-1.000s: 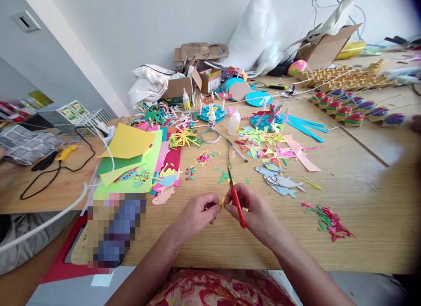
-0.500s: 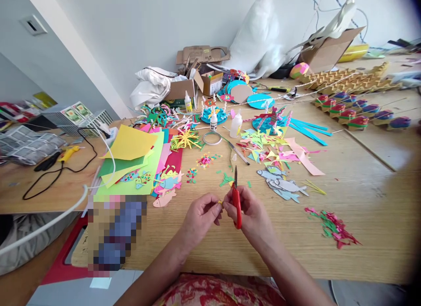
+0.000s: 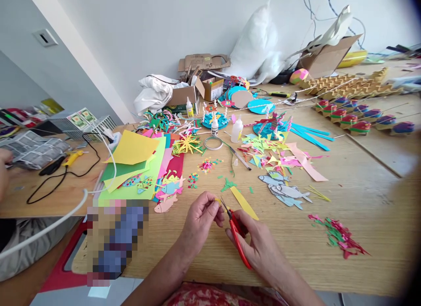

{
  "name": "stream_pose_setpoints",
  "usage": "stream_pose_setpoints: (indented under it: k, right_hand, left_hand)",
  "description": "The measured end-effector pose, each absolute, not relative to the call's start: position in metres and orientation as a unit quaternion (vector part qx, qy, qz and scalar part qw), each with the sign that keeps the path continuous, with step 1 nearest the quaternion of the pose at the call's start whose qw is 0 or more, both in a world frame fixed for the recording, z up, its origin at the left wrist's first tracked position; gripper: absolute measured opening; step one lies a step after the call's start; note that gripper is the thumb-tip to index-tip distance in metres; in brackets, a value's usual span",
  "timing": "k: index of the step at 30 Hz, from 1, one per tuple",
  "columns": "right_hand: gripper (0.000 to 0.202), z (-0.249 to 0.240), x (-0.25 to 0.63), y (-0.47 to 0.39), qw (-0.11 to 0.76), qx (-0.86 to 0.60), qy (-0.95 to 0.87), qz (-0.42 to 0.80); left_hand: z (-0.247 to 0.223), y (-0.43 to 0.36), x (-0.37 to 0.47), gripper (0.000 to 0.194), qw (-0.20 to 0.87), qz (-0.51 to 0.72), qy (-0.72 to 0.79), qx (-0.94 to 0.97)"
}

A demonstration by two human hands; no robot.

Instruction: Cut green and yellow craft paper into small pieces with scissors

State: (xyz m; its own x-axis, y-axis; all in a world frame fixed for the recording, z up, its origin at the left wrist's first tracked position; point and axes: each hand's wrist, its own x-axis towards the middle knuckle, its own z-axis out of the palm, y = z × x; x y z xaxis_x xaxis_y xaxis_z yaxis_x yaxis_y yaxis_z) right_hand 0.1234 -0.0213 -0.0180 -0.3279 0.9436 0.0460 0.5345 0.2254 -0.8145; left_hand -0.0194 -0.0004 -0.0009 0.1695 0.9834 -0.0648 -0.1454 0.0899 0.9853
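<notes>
A small piece of yellow paper (image 3: 218,201) is pinched between the thumb and fingers of my left hand (image 3: 204,213). My right hand (image 3: 255,235) grips red-handled scissors (image 3: 237,240), their blades pointing up and left at the yellow piece. Just beyond my right hand, a yellow paper strip (image 3: 244,203) lies flat on the table. Green paper scraps (image 3: 228,184) are a little farther off. Grey-blue paper fish (image 3: 282,190) lie to the right of the strip, and a pink paper fish (image 3: 166,203) sits left of my left hand.
Coloured paper sheets (image 3: 133,148) are stacked at the left. Glue bottles (image 3: 237,130) stand mid-table near a roll of tape (image 3: 213,143). Paper scraps (image 3: 268,148) spread to the right, with red and green shreds (image 3: 340,235) nearer. Egg cartons (image 3: 348,84) lie at the back right.
The scissors, upright in my right hand before, are now turned with their blades at the small yellow piece. A yellow strip now lies on the table. A hand shows at the far left edge.
</notes>
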Motion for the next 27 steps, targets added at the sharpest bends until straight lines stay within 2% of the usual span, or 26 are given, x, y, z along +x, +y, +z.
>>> stream_pose_setpoints:
  k: [27]
  right_hand:
    - [0.023,-0.0193,0.1268,-0.0222,0.283,-0.503,-0.749,0.326]
  left_hand:
    - [0.0044,0.0008,-0.0253,0.020,0.605,0.401,0.433,0.535]
